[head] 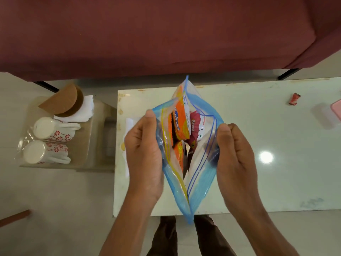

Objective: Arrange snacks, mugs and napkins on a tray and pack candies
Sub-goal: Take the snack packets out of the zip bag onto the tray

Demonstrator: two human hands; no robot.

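Squarely between left fingers [150, 116] and right fingers [223, 128], zip bag [200, 182] mouth.

maroon sofa [147, 34] | pale tiled floor [55, 200] | white table [276, 145], light glare

The red packet [195, 127] inside the clear bag [203, 180], at the frame's centre, reads "Bingo!" in pale letters. The orange packet [181, 124] beside it bears white script on a blue band, folded and unreadable. Small print on both packets' white panels is too fine to read.
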